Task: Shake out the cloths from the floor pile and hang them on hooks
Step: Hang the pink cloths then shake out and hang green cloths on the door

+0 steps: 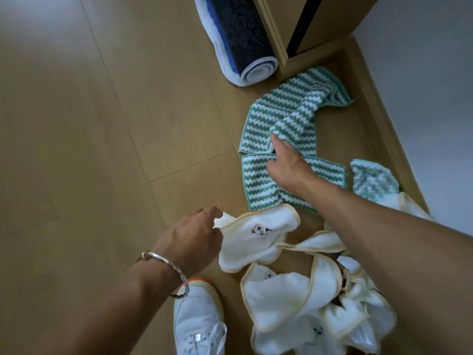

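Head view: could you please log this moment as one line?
left hand: pinching white cloth | right hand: on green striped cloth | pile on floor

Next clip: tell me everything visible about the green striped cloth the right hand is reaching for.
The green striped cloth is a fluffy towel-like fabric with green and white zigzag stripes and a green stitched edge. It lies crumpled and partly folded on the wooden floor, near a rolled mat. The right hand touches a raised fold at its middle. Its lower edge meets a white cloth with yellow trim.
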A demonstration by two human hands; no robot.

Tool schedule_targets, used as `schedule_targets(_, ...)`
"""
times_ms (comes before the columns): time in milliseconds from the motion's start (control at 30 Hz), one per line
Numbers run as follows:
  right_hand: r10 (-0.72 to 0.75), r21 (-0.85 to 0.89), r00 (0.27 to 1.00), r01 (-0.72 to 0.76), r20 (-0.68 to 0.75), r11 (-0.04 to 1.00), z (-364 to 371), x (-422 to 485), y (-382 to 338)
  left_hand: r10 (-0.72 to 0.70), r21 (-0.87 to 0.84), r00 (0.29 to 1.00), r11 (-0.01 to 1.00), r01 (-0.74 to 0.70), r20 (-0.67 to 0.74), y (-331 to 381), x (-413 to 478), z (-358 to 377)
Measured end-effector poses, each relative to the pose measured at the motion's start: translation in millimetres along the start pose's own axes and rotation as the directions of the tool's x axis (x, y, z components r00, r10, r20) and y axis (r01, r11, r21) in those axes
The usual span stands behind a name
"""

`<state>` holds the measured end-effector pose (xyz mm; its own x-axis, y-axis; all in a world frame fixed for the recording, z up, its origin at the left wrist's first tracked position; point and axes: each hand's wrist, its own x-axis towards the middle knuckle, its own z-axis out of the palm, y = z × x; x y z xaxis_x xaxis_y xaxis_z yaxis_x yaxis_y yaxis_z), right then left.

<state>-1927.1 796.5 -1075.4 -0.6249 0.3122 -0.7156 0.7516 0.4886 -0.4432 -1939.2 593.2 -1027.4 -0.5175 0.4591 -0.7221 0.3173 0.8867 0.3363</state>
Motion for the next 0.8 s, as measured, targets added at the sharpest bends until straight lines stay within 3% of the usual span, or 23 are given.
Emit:
schedule_targets(200, -0.163, 0.041, 0.984, 0.166, -0.076, 0.985, -27, -58, -37, 0.005, -0.012, 0.999, 1.000, -0.005, -0.038, 31, -30, -29)
schedule_targets(333, -0.174, 0.133, 0.978, 0.188, -0.114, 0.973, -67, -117, -63, 0.067, -0.047, 0.980, 0.996, -0.077, -0.185, 65, -62, -70)
schedule_targets(600, -0.235, 0.152, 0.942, 0.276, -0.239, 0.949, -189, -265, -123, 0.179, 0.000, 0.821, 0.977, -0.213, -0.542, 155, -169, -203)
schedule_targets(800, -0.330, 0.008, 0.942, 0.331, -0.062, 0.944, -338, -400, -177, 0.317, 0.031, 0.881, 0.944, -0.327, -0.352, 245, -282, -357)
